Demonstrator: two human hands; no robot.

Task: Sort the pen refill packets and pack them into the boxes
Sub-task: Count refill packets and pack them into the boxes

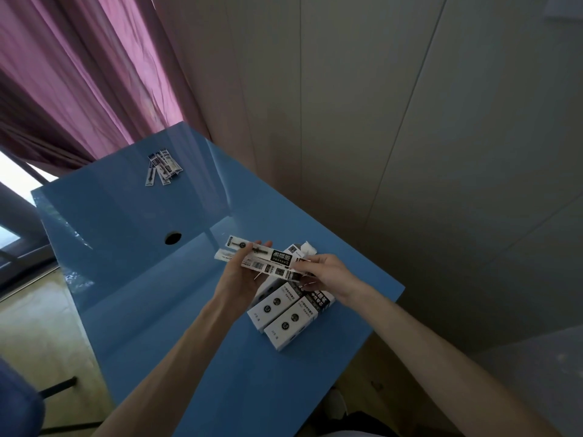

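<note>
Holding a fanned bundle of refill packets [263, 261] above the near-right part of the blue table [142, 247], the left hand [241, 274] cradled them from below, fingers curled round the stack, probably to keep them squared up for boxing. The right hand [328, 272] pinched the bundle's right end, likely steadying it or picking one out to sort. Bundle's long axis ran roughly left to right, slightly tilted, left end farther from the camera, right end over the boxes [284, 313]. Those boxes lay flat side by side just below the hands, long axes diagonal, near ends toward the table's front edge; whether any flap was open, couldn't tell. A second small pile of packets [162, 167] sat well apart at the far left corner, looked like an already separated type.
</note>
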